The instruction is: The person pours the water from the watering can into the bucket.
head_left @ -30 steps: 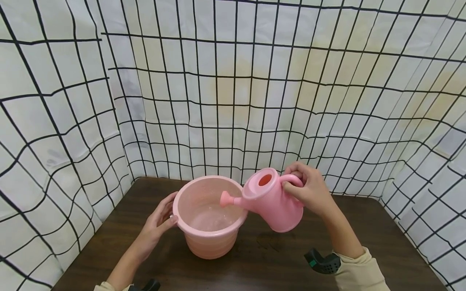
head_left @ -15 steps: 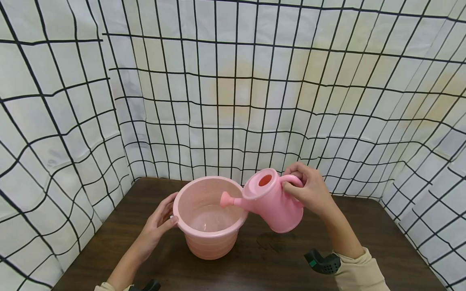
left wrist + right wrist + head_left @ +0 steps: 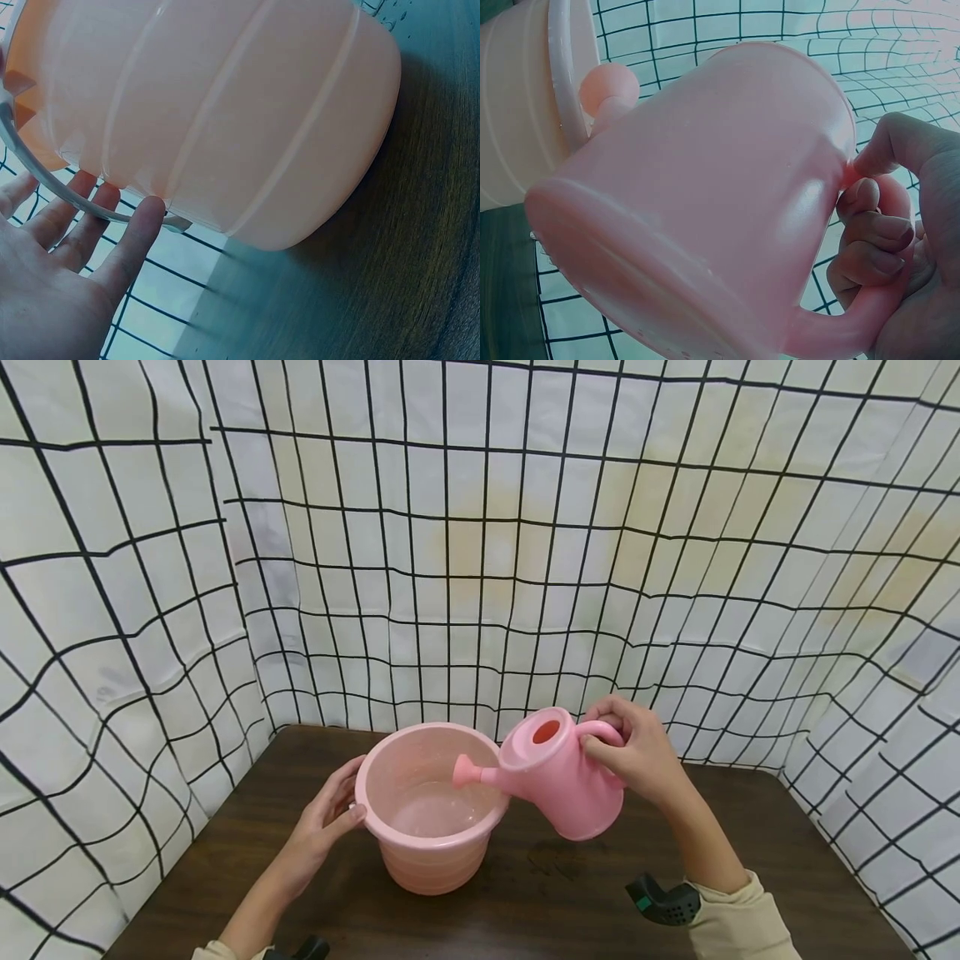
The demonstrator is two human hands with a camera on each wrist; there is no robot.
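In the head view a light pink bucket (image 3: pixel 442 864) stands upright on the table, with shallow water (image 3: pixel 433 810) in its bottom. My left hand (image 3: pixel 327 814) rests against its left side, thumb at the rim. The left wrist view has the extended fingers touching the outer wall, with the pale carrying handle (image 3: pixel 56 187) crossing them. A pink watering can (image 3: pixel 570 793) is tilted left above the table; my right hand (image 3: pixel 637 752) grips its handle. The can's sprinkler head (image 3: pixel 467 771) hangs over the bucket's opening. In the right wrist view, fingers curl round the can's handle (image 3: pixel 829 334).
The dark wooden table (image 3: pixel 600 910) has a small wet patch (image 3: pixel 555 858) below the can. White cloth walls with a black grid (image 3: pixel 495 577) enclose it at the back and both sides. Black wrist devices (image 3: pixel 663 902) sit at the cream sleeves.
Glints on the water in the bucket shift. Both hands, the bucket and the tilted watering can stay practically in place.
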